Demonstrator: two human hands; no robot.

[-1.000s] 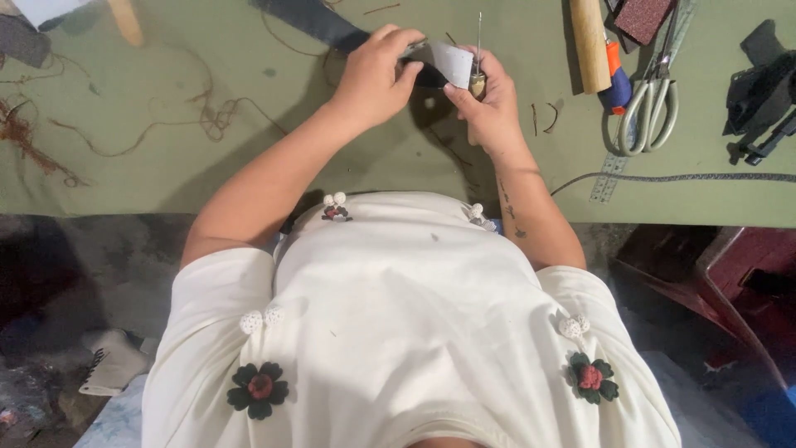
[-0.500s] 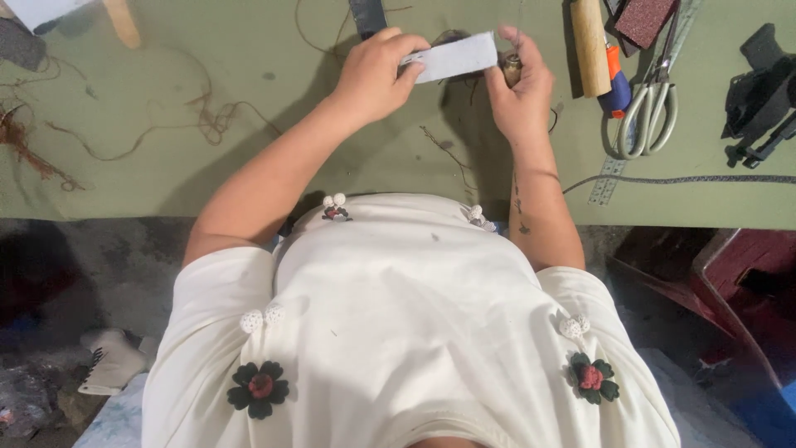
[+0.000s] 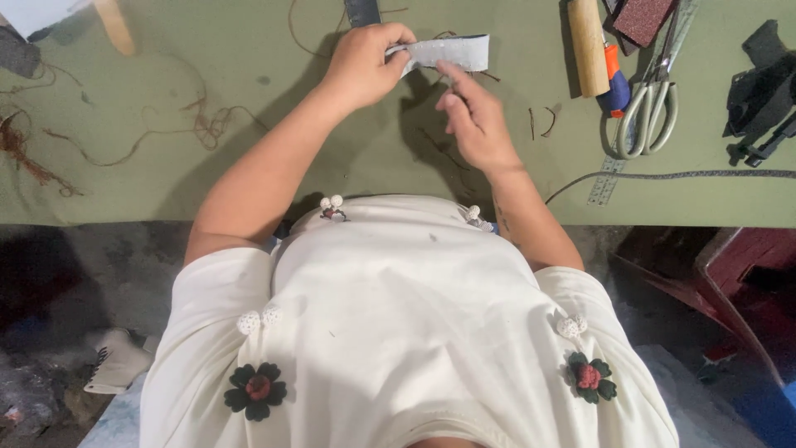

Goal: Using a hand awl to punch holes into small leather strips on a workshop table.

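My left hand [image 3: 365,62] pinches the left end of a small grey strip of material [image 3: 452,52] and holds it just above the green table [image 3: 207,75]. My right hand [image 3: 473,116] hovers below the strip with its fingers loosely spread, the fingertips close to the strip's lower edge; it holds nothing that I can see. My white top with dark fabric flowers fills the lower part of the view.
Right of my hands lie a wooden handle [image 3: 584,46], an orange-handled tool [image 3: 615,83], scissors [image 3: 651,108], a metal ruler [image 3: 609,178], a dark cord [image 3: 663,175] and black parts [image 3: 759,83]. Brown threads [image 3: 124,141] trail at the left. A dark strip [image 3: 361,12] lies at the top.
My right hand has let go of the strip's right end and dropped down toward me. The left hand keeps the strip, which now points right.
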